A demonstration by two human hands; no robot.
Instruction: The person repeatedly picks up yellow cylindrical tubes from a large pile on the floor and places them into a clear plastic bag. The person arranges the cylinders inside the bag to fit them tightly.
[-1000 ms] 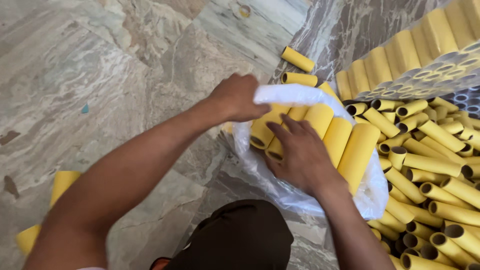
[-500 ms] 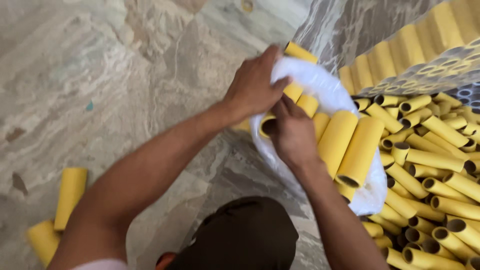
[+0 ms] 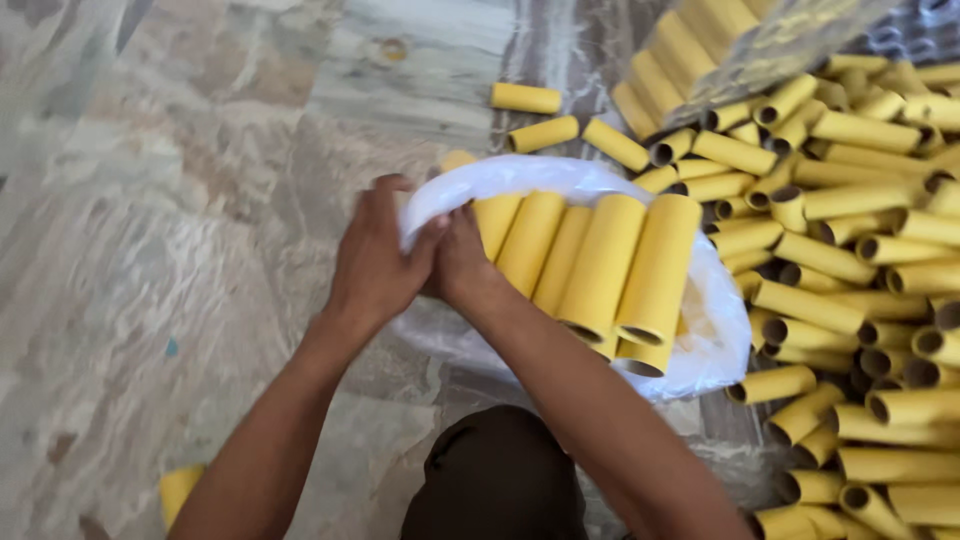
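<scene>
A clear plastic bag (image 3: 705, 345) lies on the floor in front of me, filled with a row of yellow cardboard tubes (image 3: 605, 262) that stick out toward me. My left hand (image 3: 378, 258) grips the bag's white rim at its left side. Right beside it, my right hand (image 3: 462, 260) also pinches the rim, fingers partly tucked against the tubes. Both hands touch each other at the bag's edge.
A big heap of loose yellow tubes (image 3: 860, 250) covers the floor on the right. A few single tubes (image 3: 526, 98) lie beyond the bag. One tube (image 3: 180, 490) sits at the lower left on the marble floor (image 3: 150, 200). My dark-clothed knee (image 3: 495, 480) is below.
My hands have come together at the bag's left rim. The view has shifted, so the bag and tubes now sit more central and the bag's opening is pulled wider around the tubes.
</scene>
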